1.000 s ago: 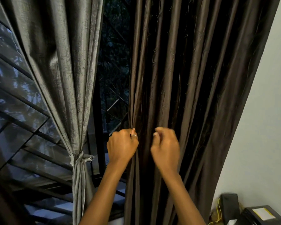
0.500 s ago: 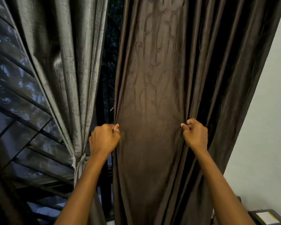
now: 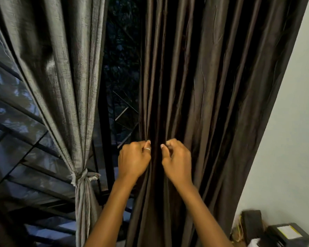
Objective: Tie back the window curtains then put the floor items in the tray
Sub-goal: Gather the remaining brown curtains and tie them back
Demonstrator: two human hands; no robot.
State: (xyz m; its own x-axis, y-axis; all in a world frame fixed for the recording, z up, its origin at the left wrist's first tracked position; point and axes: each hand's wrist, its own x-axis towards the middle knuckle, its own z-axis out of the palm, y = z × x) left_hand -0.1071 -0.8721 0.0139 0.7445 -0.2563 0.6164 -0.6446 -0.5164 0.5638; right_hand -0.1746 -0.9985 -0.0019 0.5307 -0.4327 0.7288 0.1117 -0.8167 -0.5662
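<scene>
Left hand [image 3: 133, 162] and right hand [image 3: 177, 161], fingers curled, each pinch folds of the brown curtain [image 3: 212, 86], knuckles near together, forearms raised. The cloth hangs above and below both fists; it is likely soft, light and somewhat slippery, best bunched at this height. Beyond the left hand, the grey curtain [image 3: 66, 86] hangs tied.
</scene>
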